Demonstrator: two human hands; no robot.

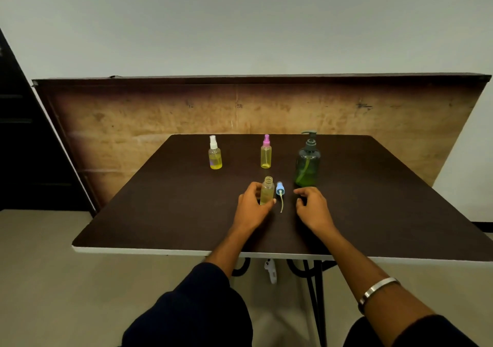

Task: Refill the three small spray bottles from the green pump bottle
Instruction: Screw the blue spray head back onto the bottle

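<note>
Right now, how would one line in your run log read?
left hand holds open bottle | blue sprayer off, lying on table | right hand empty | pump bottle untouched

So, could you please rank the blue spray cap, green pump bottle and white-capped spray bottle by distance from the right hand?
1. Blue spray cap, lying just left of the right hand.
2. Green pump bottle, just behind it.
3. White-capped spray bottle, far back left.
</note>
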